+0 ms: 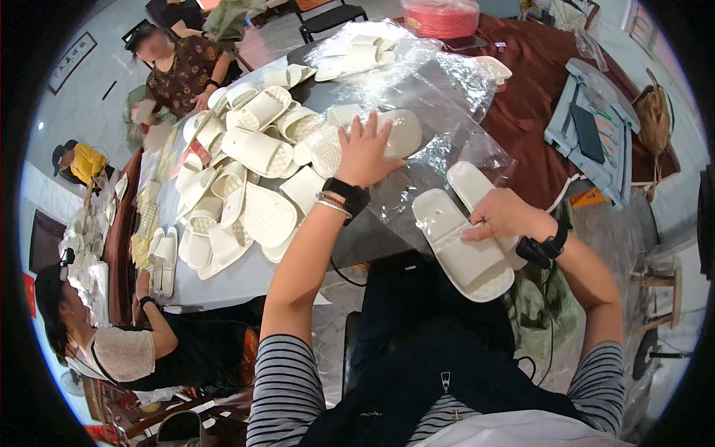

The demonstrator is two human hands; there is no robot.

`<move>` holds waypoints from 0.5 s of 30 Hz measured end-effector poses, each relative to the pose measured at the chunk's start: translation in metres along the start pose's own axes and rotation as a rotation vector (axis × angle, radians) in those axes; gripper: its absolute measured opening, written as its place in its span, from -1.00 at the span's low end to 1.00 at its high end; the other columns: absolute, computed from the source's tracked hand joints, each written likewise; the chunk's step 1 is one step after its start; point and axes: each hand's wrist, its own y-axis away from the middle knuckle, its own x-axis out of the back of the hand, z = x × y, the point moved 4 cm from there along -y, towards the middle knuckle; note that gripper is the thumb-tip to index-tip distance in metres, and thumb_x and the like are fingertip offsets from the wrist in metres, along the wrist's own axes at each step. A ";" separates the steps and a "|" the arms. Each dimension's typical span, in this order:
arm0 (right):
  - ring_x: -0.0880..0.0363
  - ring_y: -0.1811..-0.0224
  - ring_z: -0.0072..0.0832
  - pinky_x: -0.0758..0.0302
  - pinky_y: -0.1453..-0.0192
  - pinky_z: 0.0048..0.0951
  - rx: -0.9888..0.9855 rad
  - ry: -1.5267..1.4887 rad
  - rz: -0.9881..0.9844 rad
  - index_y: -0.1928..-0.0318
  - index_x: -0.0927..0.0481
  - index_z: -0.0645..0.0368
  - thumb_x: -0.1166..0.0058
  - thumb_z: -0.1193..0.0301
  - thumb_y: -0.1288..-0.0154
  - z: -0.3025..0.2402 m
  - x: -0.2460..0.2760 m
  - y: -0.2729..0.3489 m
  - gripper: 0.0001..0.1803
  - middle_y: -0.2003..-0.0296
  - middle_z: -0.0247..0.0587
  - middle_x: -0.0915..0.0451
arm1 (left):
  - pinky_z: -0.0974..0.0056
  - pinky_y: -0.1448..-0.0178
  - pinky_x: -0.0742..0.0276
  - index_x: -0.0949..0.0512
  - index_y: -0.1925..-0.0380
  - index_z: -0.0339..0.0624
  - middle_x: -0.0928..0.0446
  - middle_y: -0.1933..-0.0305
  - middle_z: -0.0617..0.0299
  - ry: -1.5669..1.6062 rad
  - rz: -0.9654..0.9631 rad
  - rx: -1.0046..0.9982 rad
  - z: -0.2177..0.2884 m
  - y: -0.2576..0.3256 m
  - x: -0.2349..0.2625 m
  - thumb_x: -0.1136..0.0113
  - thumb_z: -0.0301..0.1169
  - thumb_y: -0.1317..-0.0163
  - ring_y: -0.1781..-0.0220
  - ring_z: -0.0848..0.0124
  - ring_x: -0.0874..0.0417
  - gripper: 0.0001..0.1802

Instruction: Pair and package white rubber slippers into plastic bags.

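Observation:
My right hand (510, 214) grips a pair of cream-white slide slippers (456, 249) near the table's front edge, its thumb on the strap of the nearer one. The other slipper (469, 182) of the pair lies partly hidden behind that hand. My left hand (366, 153) is stretched out with fingers spread over another white slipper (406, 132) on the table, resting on or just above it. Left of it spreads a heap of white slippers (261, 153), lying at many angles and overlapping.
Clear plastic bags (462, 141) cover the table's middle right, over a brown cloth (518, 89). A blue-grey tray (596, 141) stands at the right, with a pink roll (439, 16) at the back. Co-workers sit at left (123, 346) and far left (179, 74).

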 end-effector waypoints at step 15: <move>-0.41 0.55 0.01 -0.33 0.44 -0.17 -0.004 0.015 -0.012 0.58 -0.59 0.21 -0.18 -0.14 -0.12 -0.004 -0.001 0.003 -0.40 0.63 0.04 -0.43 | 0.15 -0.26 -0.44 -0.09 -0.34 -0.57 -0.44 -0.18 -0.40 0.553 0.022 0.465 -0.108 0.042 0.008 -0.37 -0.36 0.02 -0.23 -0.14 -0.50 -0.03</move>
